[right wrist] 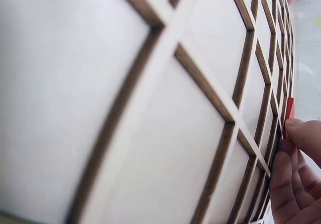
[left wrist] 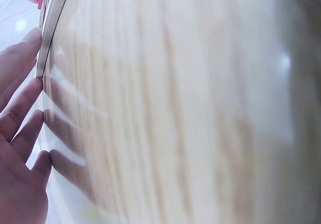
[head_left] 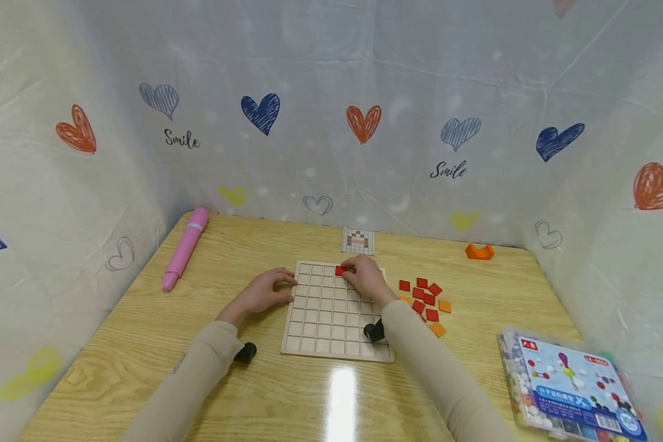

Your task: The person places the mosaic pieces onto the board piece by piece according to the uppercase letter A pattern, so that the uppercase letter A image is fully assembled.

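A light wooden grid board [head_left: 320,313] with square cells lies on the table. My right hand [head_left: 366,277] pinches a red square tile [head_left: 339,270] over the top row of cells. In the right wrist view the same red tile [right wrist: 289,114] is held between thumb and fingers, tilted against the grid. My left hand [head_left: 266,291] rests at the board's left side; its fingertips touch the board edge and the table in the left wrist view. Several red tiles [head_left: 418,293] and orange tiles [head_left: 444,306] lie loose right of the board, some partly hidden by the right forearm.
Behind the board lies a small printed grid card [head_left: 358,241]. A pink tube [head_left: 185,248] is at the back left, an orange curved piece [head_left: 479,252] at the back right. A clear box of molecule-model parts [head_left: 574,387] stands front right. A printed curtain surrounds the table.
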Action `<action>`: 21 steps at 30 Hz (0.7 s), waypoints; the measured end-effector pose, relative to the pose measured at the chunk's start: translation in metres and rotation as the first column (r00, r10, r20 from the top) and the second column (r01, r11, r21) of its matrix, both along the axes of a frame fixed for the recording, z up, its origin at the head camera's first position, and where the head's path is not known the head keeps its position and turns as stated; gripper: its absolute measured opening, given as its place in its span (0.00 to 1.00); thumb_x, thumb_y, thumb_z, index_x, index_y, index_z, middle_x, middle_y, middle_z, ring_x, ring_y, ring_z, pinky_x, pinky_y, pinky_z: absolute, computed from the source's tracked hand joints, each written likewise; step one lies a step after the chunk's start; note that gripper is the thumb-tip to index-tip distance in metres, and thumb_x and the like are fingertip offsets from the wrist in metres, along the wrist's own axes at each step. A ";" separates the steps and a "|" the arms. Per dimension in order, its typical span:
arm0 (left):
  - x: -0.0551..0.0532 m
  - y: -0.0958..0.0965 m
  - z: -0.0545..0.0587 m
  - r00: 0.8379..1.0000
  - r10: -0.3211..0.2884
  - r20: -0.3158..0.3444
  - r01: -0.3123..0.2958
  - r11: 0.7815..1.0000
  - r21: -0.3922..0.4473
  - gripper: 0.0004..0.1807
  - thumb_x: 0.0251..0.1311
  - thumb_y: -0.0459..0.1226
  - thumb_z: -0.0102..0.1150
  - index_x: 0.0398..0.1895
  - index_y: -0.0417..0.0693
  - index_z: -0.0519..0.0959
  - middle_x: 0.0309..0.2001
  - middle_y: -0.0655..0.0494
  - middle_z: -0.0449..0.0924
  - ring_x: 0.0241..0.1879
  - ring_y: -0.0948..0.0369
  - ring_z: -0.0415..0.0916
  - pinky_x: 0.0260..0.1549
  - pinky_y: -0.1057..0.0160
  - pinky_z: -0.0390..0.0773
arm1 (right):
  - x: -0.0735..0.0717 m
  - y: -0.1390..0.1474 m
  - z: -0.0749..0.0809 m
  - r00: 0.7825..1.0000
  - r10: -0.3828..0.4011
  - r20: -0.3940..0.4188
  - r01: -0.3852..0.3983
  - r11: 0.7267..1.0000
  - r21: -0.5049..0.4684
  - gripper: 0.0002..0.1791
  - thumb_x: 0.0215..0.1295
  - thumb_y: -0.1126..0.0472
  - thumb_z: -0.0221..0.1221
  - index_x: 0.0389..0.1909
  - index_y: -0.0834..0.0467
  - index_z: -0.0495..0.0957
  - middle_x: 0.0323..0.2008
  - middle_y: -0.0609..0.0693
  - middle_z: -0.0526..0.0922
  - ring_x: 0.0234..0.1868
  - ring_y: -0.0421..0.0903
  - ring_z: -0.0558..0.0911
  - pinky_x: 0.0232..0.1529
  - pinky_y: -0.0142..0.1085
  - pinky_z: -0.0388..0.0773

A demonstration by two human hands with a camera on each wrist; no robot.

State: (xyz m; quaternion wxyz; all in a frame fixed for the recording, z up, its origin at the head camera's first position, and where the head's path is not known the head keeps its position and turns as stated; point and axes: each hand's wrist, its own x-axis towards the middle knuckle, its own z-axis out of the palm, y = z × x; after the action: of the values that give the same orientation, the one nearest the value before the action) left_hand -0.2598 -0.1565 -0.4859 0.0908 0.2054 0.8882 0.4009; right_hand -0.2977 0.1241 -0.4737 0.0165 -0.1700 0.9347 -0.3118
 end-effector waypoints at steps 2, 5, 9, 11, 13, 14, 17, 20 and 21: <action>0.000 0.000 0.000 1.000 0.003 0.004 -0.003 1.000 0.003 0.20 0.59 0.36 0.68 0.54 0.42 0.81 0.65 0.45 0.71 0.73 0.45 0.52 0.71 0.44 0.50 | 0.000 0.000 0.001 1.000 -0.007 -0.001 0.007 1.000 0.003 0.13 0.65 0.67 0.62 0.50 0.62 0.83 0.48 0.55 0.84 0.49 0.52 0.81 0.52 0.45 0.78; 0.000 0.000 0.001 1.000 0.000 -0.004 0.000 1.000 0.003 0.19 0.59 0.36 0.68 0.53 0.42 0.81 0.64 0.44 0.71 0.73 0.44 0.52 0.71 0.44 0.50 | 0.001 -0.001 0.001 1.000 -0.019 0.000 0.019 1.000 0.004 0.13 0.65 0.66 0.62 0.50 0.62 0.83 0.47 0.55 0.84 0.47 0.51 0.81 0.51 0.45 0.79; 0.000 0.000 0.000 1.000 -0.004 -0.013 0.004 1.000 0.000 0.19 0.59 0.36 0.68 0.53 0.41 0.81 0.64 0.44 0.71 0.72 0.43 0.53 0.71 0.43 0.51 | 0.002 -0.002 0.002 1.000 -0.008 -0.002 0.008 1.000 0.016 0.13 0.65 0.66 0.62 0.50 0.61 0.83 0.47 0.55 0.83 0.46 0.50 0.79 0.50 0.44 0.78; 0.000 0.000 0.000 1.000 -0.006 -0.017 0.006 1.000 0.000 0.19 0.59 0.36 0.68 0.53 0.42 0.81 0.64 0.44 0.71 0.72 0.43 0.53 0.71 0.43 0.51 | 0.002 -0.002 0.002 1.000 0.003 -0.008 -0.003 1.000 0.020 0.13 0.65 0.65 0.62 0.50 0.61 0.84 0.46 0.55 0.82 0.46 0.51 0.78 0.50 0.45 0.77; 0.000 0.000 -0.001 1.000 -0.006 -0.018 0.006 1.000 -0.003 0.19 0.59 0.37 0.68 0.53 0.42 0.81 0.64 0.44 0.72 0.72 0.43 0.53 0.71 0.44 0.51 | 0.003 -0.002 0.002 1.000 0.008 -0.012 -0.008 1.000 0.021 0.13 0.65 0.65 0.63 0.49 0.60 0.84 0.46 0.55 0.82 0.47 0.51 0.77 0.50 0.45 0.77; 0.000 0.000 -0.001 1.000 -0.005 -0.017 0.005 1.000 -0.005 0.19 0.59 0.37 0.68 0.53 0.42 0.81 0.64 0.44 0.72 0.72 0.44 0.53 0.71 0.44 0.51 | 0.003 -0.002 0.002 1.000 0.006 -0.010 -0.006 1.000 0.018 0.13 0.65 0.65 0.63 0.49 0.60 0.84 0.46 0.55 0.82 0.47 0.51 0.78 0.51 0.45 0.77; 0.001 0.000 -0.001 1.000 -0.004 -0.018 0.004 1.000 -0.011 0.19 0.59 0.37 0.68 0.53 0.42 0.81 0.64 0.44 0.71 0.72 0.44 0.53 0.71 0.44 0.51 | 0.003 -0.002 0.001 1.000 -0.004 0.001 0.004 1.000 0.013 0.13 0.65 0.65 0.63 0.49 0.61 0.84 0.47 0.55 0.82 0.48 0.52 0.78 0.52 0.45 0.77; 0.001 0.001 0.000 1.000 0.000 -0.013 0.000 1.000 -0.009 0.19 0.59 0.36 0.68 0.53 0.42 0.81 0.64 0.44 0.71 0.72 0.44 0.53 0.71 0.45 0.50 | 0.003 -0.002 0.001 1.000 -0.008 0.010 0.007 1.000 0.021 0.14 0.65 0.65 0.62 0.51 0.61 0.83 0.48 0.55 0.81 0.49 0.52 0.78 0.53 0.45 0.77; 0.001 0.001 0.000 1.000 0.001 -0.013 -0.001 1.000 -0.009 0.19 0.59 0.36 0.68 0.53 0.42 0.81 0.64 0.44 0.71 0.72 0.44 0.53 0.71 0.45 0.50 | 0.003 -0.002 0.001 1.000 -0.008 0.011 0.008 1.000 0.026 0.14 0.66 0.64 0.62 0.51 0.61 0.83 0.48 0.55 0.81 0.49 0.52 0.77 0.53 0.45 0.77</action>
State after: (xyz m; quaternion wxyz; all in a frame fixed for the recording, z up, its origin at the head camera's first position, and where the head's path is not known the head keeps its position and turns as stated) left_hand -0.2583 -0.1555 -0.4856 0.0858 0.2070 0.8906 0.3957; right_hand -0.2944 0.1220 -0.4723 0.0228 -0.1644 0.9391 -0.3010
